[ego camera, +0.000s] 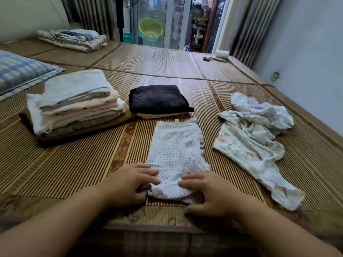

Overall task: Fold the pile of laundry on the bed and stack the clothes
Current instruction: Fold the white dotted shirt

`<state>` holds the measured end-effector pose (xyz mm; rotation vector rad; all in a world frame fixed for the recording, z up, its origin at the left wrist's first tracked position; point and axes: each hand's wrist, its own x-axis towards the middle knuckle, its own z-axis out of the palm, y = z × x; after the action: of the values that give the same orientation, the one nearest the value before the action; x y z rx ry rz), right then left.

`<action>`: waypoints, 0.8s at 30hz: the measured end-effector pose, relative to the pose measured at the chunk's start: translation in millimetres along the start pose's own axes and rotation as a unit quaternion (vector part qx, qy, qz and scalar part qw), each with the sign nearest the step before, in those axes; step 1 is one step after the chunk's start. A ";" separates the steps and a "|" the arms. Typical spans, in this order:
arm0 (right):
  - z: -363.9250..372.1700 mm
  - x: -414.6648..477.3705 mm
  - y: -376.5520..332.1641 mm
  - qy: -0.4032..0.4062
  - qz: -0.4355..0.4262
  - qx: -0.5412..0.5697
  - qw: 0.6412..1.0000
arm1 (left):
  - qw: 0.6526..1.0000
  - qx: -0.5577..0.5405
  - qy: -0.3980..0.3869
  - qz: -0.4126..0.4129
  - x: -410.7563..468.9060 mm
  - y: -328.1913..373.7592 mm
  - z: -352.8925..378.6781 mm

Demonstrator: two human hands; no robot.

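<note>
A white polka-dot garment (pixel 176 151) lies flat on the bamboo mat (pixel 74 164) in front of me. My left hand (pixel 130 182) grips its near left corner, fingers on top and thumb at the bunched hem. My right hand (pixel 207 191) holds the near right corner, fingers over the cloth and thumb below the edge. To the right lies a crumpled pale floral garment (pixel 250 145), unfolded. A tall stack of folded light clothes (pixel 74 104) stands at the left. Beside it a folded dark towel (pixel 157 98) sits on a beige piece.
A blue checked pillow (pixel 20 71) lies at the far left and folded bedding (pixel 74 38) at the back. Small items and a white roll (pixel 220 54) sit at the mat's far right corner. A wall runs along the right side.
</note>
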<state>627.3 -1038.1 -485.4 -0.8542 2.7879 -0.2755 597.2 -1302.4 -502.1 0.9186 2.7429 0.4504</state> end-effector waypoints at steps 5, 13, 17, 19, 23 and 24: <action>-2.3 10.3 -2.2 -0.041 0.054 0.003 0.998 | 0.997 0.024 0.069 -0.005 0.5 1.4 10.6; -24.9 5.7 12.0 0.041 0.133 0.265 0.954 | 0.961 -0.259 -0.059 -0.074 -0.4 4.9 -24.6; -55.4 7.1 13.0 0.039 0.124 0.473 0.871 | 0.887 -0.450 -0.068 -0.080 3.5 1.6 -41.4; -69.0 20.0 19.3 0.027 0.130 0.542 0.830 | 0.832 -0.545 -0.022 -0.105 11.6 -1.6 -46.4; -76.0 66.0 40.1 0.123 0.216 0.586 0.771 | 0.716 -0.655 0.134 -0.203 40.2 -6.3 -45.1; -72.4 77.7 46.7 0.158 0.237 0.572 0.769 | 0.710 -0.645 0.164 -0.231 46.5 -8.8 -41.7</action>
<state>521.3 -1035.9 -438.5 0.2245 2.2210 -1.8527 543.8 -1289.6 -471.2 -0.2516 1.8630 2.1024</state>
